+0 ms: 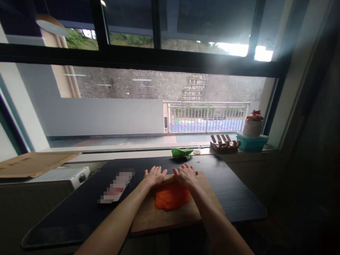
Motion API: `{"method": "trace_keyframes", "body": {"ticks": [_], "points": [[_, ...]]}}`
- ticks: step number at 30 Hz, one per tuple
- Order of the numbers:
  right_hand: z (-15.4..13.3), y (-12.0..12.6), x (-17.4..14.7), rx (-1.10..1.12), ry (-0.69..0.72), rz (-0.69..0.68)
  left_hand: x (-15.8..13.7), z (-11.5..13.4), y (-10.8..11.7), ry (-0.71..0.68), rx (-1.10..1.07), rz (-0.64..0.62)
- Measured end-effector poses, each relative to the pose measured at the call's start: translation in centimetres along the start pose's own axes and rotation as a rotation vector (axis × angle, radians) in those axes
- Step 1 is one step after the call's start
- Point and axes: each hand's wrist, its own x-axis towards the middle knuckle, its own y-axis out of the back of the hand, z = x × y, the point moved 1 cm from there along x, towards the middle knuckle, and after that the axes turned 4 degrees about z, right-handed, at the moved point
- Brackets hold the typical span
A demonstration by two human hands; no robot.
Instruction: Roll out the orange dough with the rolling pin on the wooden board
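A wooden rolling pin (170, 179) lies crosswise at the far edge of a flattened sheet of orange dough (172, 197). Both rest on a wooden board (164, 224) near the table's front. My left hand (155, 175) is laid flat over the left part of the pin, fingers stretched forward and apart. Over the pin's right part lies my right hand (185, 174), also flat with its fingers spread. The pin's right tip shows just past that hand; its left end is hidden. Neither hand is wrapped round the pin.
A blurred-out flat object (115, 188) lies left on the dark table (236, 198). A green cloth (182, 153) sits at the back edge. On the windowsill stand a brown rack (225, 144) and a teal box (251, 142) with a jar (252, 126) on top. Cardboard (34, 164) lies far left.
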Motion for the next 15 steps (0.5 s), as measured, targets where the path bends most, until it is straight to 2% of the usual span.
{"method": "trace_keyframes", "body": {"ticks": [3, 10, 13, 15], "points": [[0.1, 0.7, -2.9, -0.006, 0.014, 0.035, -2.3, 0.7, 0.1, -0.061, 0.004, 0.006], [0.1, 1.4, -11.5, -0.013, 0.031, 0.119, -10.1, 1.6, 0.8, -0.201, 0.001, 0.077], [0.1, 2.0, -13.0, -0.012, 0.059, 0.153, -12.0, 1.3, 0.7, -0.240, -0.006, 0.078], [-0.1, 2.9, -12.2, -0.010, 0.054, 0.110, -11.8, 1.3, 0.8, -0.245, -0.007, 0.067]]}}
